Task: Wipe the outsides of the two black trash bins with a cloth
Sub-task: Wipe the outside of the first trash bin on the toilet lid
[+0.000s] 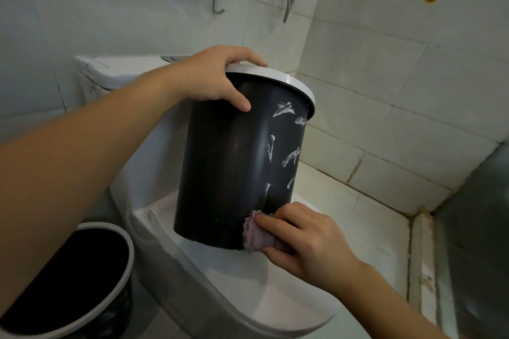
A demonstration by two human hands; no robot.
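While the left hand (217, 77) gripped the white rim of the round black plastic trash bin (234, 162), thumb curled against its wall, the bin stood tilted on the closed white toilet lid (248, 283). The right hand (300, 239) pinched a bunched lilac cloth (257, 234) against the bin's lower wall. White smears (286, 146) marked the upper right side, untouched. A second black bin with a grey rim (77, 278) sat on the floor, lower left. Resting on its bottom edge, the tilted bin could probably skid off the smooth lid if the wiping push outweighed the steadying grip.
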